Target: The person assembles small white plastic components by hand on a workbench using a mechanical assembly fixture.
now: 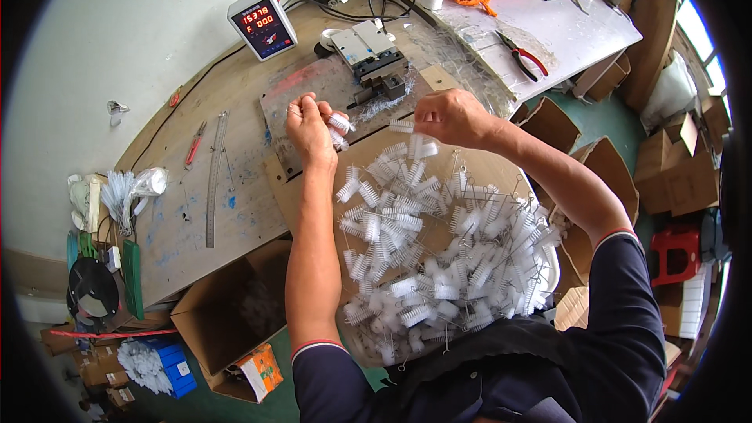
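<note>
My left hand (312, 131) is closed around a few small white bristle brushes (340, 122), whose bristle ends stick out beside the palm. To its right, my right hand (454, 117) is pinched, with a white bristle brush (402, 126) at its fingertips; the fingers partly hide the grip. Below both hands lies a large heap of similar brushes (446, 290) with thin wire stems and loops, spread over a tan board (435, 223). Just beyond the hands stands a small metal machine (376, 59) on a metal plate (294, 102).
A box with a lit red display (262, 23) stands at the back left. On the left bench are a steel ruler (214, 180) and red-handled pliers (196, 145). More pliers (521, 55) lie at the right. Cardboard boxes (227, 313) and a red stool (675, 254) are around the bench.
</note>
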Demonstrator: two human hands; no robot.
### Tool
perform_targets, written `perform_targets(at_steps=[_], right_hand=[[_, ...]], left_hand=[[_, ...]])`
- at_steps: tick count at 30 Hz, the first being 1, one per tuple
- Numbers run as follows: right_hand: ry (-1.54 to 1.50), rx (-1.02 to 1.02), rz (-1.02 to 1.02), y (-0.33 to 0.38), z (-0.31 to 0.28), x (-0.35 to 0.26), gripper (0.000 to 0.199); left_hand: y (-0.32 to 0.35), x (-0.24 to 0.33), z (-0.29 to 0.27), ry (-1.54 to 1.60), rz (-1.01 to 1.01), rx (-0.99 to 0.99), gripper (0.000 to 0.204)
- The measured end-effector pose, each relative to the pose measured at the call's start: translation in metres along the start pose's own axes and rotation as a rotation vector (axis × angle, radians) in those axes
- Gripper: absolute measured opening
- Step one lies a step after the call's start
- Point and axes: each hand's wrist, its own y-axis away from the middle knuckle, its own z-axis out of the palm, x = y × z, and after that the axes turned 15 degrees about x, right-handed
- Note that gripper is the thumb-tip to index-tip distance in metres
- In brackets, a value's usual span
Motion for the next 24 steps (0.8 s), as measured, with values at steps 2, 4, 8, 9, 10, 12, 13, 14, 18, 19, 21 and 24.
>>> perform_targets(at_steps=[2,4,8,9,10,12,13,14,18,19,21,24], right_hand=[[0.028,-0.005,-0.068,-0.001,0.005,-0.005,0.015],[0.074,-0.019,-0.106,-0.002,0.009,-0.009,0.014],[0.177,0.023,-0.189,0.004,0.015,0.002,0.013],[0.182,0.018,-0.199,0.004,0.015,0.000,0.010],[0.187,0.014,-0.208,0.004,0.015,-0.001,0.008],[0.177,0.013,-0.172,0.002,0.016,-0.001,0.009],[0.169,0.012,-0.136,0.000,0.016,-0.001,0.010],[0.169,0.015,-0.134,-0.003,0.015,-0.001,0.010],[-0.044,-0.036,0.199,-0.023,0.013,-0.009,0.014],[-0.122,-0.052,0.271,-0.026,0.014,-0.010,0.016],[-0.094,-0.022,0.287,-0.031,0.025,-0.011,0.016],[-0.054,0.045,0.328,-0.036,0.038,-0.012,0.017]], left_hand=[[-0.006,0.000,-0.004,0.003,-0.003,0.008,0.015],[-0.012,-0.001,-0.010,0.099,-0.021,0.023,0.016],[-0.009,0.004,-0.012,0.161,-0.111,-0.029,0.017],[-0.010,0.006,-0.014,0.176,-0.141,-0.024,0.016],[-0.013,0.007,-0.018,0.174,-0.141,-0.025,0.016],[-0.015,0.010,-0.022,0.236,-0.194,-0.104,0.016],[-0.014,0.010,-0.022,0.235,-0.194,-0.107,0.016],[-0.013,0.010,-0.022,0.225,-0.195,-0.110,0.016],[-0.004,0.017,-0.016,0.100,-0.145,-0.089,0.017],[0.000,0.018,-0.011,0.102,-0.148,-0.094,0.017],[0.009,0.018,-0.003,-0.117,0.024,-0.015,0.019],[0.011,0.012,0.001,-0.202,0.100,-0.009,0.023]])
